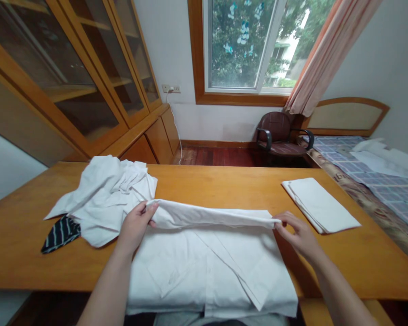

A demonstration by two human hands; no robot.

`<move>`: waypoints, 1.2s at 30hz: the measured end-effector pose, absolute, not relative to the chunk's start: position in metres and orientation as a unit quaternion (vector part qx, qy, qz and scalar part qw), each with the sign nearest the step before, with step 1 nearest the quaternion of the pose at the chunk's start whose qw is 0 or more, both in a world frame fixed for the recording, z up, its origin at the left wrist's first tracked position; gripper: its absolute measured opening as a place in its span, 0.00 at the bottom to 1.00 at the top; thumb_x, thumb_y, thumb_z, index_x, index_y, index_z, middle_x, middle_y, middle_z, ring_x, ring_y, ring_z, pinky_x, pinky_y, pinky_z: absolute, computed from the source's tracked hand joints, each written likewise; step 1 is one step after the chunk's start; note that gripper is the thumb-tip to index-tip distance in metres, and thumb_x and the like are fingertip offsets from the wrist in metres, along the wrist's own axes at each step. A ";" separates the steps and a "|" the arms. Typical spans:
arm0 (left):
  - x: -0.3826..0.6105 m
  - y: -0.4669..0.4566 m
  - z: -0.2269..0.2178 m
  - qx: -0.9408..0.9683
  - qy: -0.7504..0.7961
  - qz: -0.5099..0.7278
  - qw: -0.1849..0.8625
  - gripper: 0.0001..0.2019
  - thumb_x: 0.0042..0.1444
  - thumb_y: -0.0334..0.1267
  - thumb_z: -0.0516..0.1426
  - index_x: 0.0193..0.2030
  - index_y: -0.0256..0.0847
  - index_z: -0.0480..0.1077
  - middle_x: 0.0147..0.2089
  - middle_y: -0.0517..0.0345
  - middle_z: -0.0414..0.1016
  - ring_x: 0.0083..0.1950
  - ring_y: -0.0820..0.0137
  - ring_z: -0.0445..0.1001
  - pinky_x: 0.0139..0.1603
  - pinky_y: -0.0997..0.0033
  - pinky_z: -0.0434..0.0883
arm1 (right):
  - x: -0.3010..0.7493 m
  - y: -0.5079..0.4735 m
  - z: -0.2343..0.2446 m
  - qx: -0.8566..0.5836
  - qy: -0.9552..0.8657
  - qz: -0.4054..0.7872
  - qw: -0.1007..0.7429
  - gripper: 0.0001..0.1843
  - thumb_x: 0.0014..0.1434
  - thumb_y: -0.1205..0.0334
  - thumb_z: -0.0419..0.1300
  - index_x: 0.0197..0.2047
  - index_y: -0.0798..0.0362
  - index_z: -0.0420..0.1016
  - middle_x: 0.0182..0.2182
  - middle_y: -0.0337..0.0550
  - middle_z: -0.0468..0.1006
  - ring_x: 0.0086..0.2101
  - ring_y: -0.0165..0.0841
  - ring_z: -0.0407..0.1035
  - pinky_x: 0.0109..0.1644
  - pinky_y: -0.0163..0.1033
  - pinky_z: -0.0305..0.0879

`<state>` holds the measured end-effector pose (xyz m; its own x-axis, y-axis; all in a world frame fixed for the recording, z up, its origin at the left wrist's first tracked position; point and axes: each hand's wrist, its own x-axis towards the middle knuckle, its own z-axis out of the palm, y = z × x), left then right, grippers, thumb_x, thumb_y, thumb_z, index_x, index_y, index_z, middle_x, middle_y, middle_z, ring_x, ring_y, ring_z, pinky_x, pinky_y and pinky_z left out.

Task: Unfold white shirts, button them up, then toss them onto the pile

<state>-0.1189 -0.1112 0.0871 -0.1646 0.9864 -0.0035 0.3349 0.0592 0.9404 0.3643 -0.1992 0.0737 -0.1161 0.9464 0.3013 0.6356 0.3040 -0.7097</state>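
Observation:
A white shirt (pixel 197 258) lies spread on the wooden table in front of me, its lower part hanging over the near edge. Its far edge is lifted and folded over into a band. My left hand (pixel 138 224) pinches the left end of that band, and my right hand (pixel 294 231) pinches the right end between thumb and fingers. The band is stretched between the two hands. Past my left hand sits a crumpled heap of white cloth (pixel 112 190), with a dark striped piece of fabric (pixel 61 233) poking out beneath it.
On the table (pixel 217 181), a neatly folded white cloth (pixel 321 203) lies to the right. A glass-fronted cabinet (pixel 88 90) stands at the left. Beyond the table are a brown armchair (pixel 280 133), a window (pixel 241 45) and a bed (pixel 367 167).

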 end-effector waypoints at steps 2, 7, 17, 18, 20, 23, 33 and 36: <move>-0.118 -0.102 0.092 0.506 0.611 0.461 0.398 0.22 0.50 0.57 0.63 0.38 0.38 0.72 0.30 0.60 0.74 0.26 0.72 0.72 0.25 0.75 0.72 | 0.364 -0.183 0.082 -0.575 -0.670 0.196 0.427 0.14 0.63 0.50 0.59 0.35 0.51 0.78 0.34 0.46 0.79 0.36 0.37 0.71 0.40 0.41 0.68; -0.105 -0.070 0.087 0.488 0.546 0.569 0.375 0.24 0.54 0.48 0.62 0.56 0.42 0.67 0.54 0.49 0.73 0.50 0.64 0.77 0.54 0.60 0.76 | 0.349 -0.129 0.078 -0.658 -0.511 0.211 0.511 0.22 0.59 0.44 0.60 0.46 0.53 0.76 0.37 0.45 0.78 0.28 0.33 0.69 0.33 0.38 0.67; -0.087 -0.081 0.031 0.731 0.523 0.395 0.189 0.14 0.63 0.42 0.51 0.45 0.40 0.75 0.55 0.49 0.74 0.61 0.60 0.69 0.67 0.51 0.64 | 0.304 -0.127 0.023 -0.635 -0.666 0.152 0.361 0.13 0.63 0.54 0.54 0.41 0.53 0.74 0.34 0.45 0.74 0.30 0.35 0.68 0.38 0.43 0.68; -0.086 -0.085 0.024 0.754 0.514 0.371 0.176 0.13 0.63 0.42 0.51 0.45 0.41 0.75 0.55 0.49 0.74 0.62 0.60 0.68 0.67 0.50 0.64 | 0.300 -0.131 0.019 -0.623 -0.688 0.154 0.339 0.12 0.64 0.56 0.53 0.39 0.52 0.74 0.33 0.45 0.73 0.32 0.36 0.68 0.40 0.43 0.68; -0.084 -0.092 0.013 0.793 0.494 0.323 0.148 0.14 0.64 0.40 0.50 0.46 0.41 0.75 0.56 0.49 0.74 0.64 0.58 0.66 0.66 0.48 0.64 | 0.293 -0.138 0.013 -0.601 -0.723 0.138 0.311 0.10 0.64 0.59 0.53 0.38 0.51 0.75 0.34 0.46 0.73 0.36 0.38 0.69 0.43 0.45 0.68; -0.084 -0.104 0.004 0.827 0.489 0.259 0.105 0.15 0.66 0.38 0.49 0.50 0.42 0.74 0.58 0.49 0.73 0.63 0.58 0.66 0.65 0.48 0.65 | 0.290 -0.146 0.011 -0.585 -0.747 0.109 0.297 0.10 0.65 0.61 0.53 0.40 0.51 0.76 0.37 0.47 0.72 0.40 0.40 0.69 0.46 0.46 0.68; -0.088 -0.150 0.012 0.847 0.498 0.179 0.053 0.15 0.67 0.39 0.50 0.55 0.44 0.73 0.57 0.50 0.74 0.58 0.59 0.69 0.58 0.53 0.69 | 0.301 -0.179 0.015 -0.549 -0.803 0.061 0.224 0.16 0.66 0.63 0.53 0.53 0.48 0.77 0.45 0.51 0.76 0.44 0.43 0.68 0.48 0.49 0.68; -0.081 -0.145 0.017 0.844 0.515 0.145 0.030 0.16 0.66 0.37 0.50 0.56 0.45 0.72 0.59 0.49 0.73 0.60 0.56 0.69 0.55 0.51 0.70 | 0.298 -0.181 0.016 -0.553 -0.807 0.035 0.207 0.19 0.66 0.62 0.54 0.58 0.44 0.74 0.54 0.48 0.76 0.48 0.46 0.66 0.53 0.55 0.66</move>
